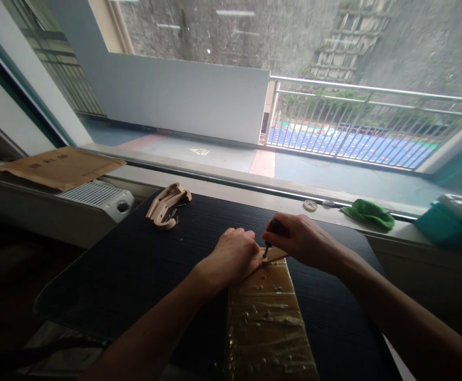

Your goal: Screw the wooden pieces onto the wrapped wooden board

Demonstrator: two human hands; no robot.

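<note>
A dark-handled screwdriver [274,233] is gripped in the closed right hand [302,241], tip down on a pale wooden piece [273,257]. The piece is pressed down by the curled left hand [234,255], at the far end of a film-wrapped tan block [266,317] on the black table [136,264]. More curved pale wooden parts [166,205] are seen at the far left. No legible writing is noted.

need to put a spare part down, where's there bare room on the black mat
Bare patches: the mat left of the left hand, between the wooden pieces at the far edge and the near-left corner; also the right strip between the tape-wrapped block and the mat's right edge, though the right forearm crosses it. Crowded: the block's far end, where the right hand holds a screwdriver.
</note>
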